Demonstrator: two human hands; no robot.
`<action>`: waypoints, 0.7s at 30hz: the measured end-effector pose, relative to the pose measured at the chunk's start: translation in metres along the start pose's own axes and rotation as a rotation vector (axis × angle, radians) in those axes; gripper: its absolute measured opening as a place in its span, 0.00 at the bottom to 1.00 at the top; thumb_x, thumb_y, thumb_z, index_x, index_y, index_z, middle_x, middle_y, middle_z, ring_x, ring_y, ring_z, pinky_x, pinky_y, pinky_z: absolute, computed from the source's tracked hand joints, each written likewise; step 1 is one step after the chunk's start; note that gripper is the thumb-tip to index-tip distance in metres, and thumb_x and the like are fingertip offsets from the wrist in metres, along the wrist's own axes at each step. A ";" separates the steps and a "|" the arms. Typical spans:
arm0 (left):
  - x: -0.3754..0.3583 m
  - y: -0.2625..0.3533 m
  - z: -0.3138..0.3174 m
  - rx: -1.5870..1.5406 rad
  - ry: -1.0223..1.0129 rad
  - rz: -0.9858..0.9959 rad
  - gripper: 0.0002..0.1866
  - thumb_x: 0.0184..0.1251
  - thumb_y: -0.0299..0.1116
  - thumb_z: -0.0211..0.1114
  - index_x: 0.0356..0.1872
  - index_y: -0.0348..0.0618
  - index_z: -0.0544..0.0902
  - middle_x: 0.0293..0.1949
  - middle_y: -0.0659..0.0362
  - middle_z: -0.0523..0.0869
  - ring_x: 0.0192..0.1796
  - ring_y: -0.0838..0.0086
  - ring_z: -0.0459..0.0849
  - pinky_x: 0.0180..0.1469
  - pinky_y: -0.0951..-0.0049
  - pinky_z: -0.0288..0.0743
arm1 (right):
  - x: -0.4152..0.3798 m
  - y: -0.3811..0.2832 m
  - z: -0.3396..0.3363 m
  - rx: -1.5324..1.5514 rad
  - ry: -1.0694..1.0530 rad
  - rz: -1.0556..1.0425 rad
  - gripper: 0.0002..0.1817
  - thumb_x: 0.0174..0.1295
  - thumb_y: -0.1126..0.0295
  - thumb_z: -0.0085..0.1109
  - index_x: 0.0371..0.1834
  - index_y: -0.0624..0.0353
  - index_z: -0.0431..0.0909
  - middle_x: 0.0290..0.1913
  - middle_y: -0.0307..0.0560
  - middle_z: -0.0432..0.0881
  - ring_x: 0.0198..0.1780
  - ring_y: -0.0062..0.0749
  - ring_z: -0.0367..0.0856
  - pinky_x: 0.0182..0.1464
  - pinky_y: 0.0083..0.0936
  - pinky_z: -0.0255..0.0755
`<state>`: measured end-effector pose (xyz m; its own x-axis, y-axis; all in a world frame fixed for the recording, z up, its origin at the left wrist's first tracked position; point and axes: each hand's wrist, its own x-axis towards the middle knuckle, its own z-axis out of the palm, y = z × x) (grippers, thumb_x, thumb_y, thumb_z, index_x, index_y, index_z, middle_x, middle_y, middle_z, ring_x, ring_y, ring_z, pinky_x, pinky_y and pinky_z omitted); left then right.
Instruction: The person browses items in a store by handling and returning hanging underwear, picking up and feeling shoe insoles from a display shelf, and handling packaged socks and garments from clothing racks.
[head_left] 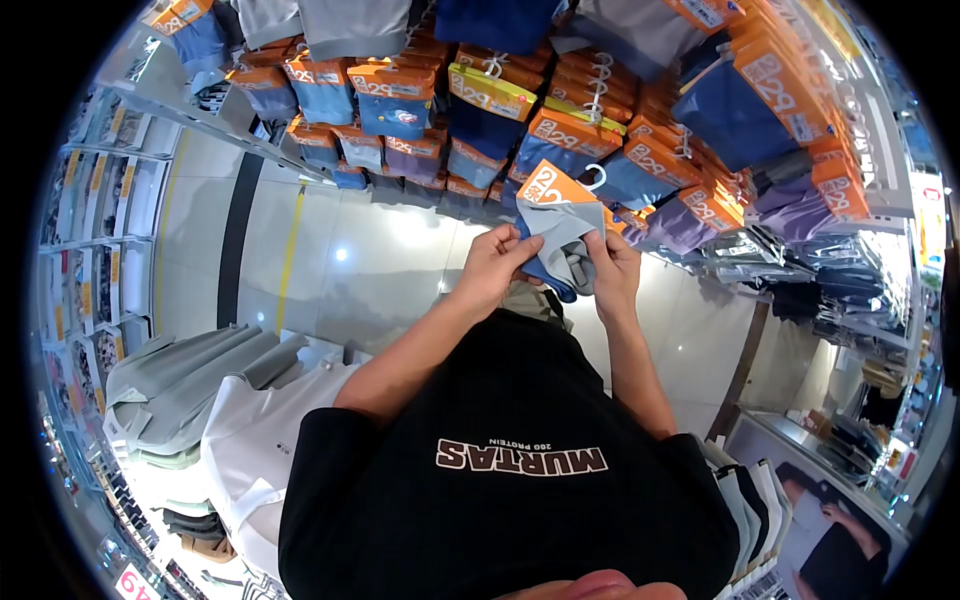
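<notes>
Between my two hands, in front of my chest, is a pack of underpants in grey and blue cloth, with an orange price card and a white hook at its top. My left hand is closed on the left edge of the cloth, thumb on top. On the other side, my right hand pinches the grey cloth, which is bunched into folds. Some of the fingers of both hands are hidden behind the pack.
Ahead, a wall rack holds several rows of similar packs with orange cards. Grey and white garments hang close at my left. Shelves line the far left. A poster stand is at lower right. Pale floor lies below.
</notes>
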<state>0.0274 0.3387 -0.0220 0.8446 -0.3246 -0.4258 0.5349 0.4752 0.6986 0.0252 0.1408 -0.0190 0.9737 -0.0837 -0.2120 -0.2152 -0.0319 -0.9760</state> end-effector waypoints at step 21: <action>0.007 0.000 0.008 -0.061 0.044 0.194 0.08 0.72 0.31 0.66 0.33 0.41 0.77 0.31 0.63 0.84 0.32 0.83 0.82 0.37 0.77 0.81 | -0.012 -0.021 0.020 -0.044 -0.095 0.004 0.19 0.61 0.70 0.68 0.54 0.66 0.79 0.45 0.44 0.84 0.45 0.22 0.80 0.51 0.22 0.74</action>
<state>0.0332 0.3298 -0.0199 0.9316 -0.1865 -0.3121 0.3611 0.5747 0.7344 0.0193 0.1626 0.0033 0.9751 0.0104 -0.2217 -0.2203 -0.0757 -0.9725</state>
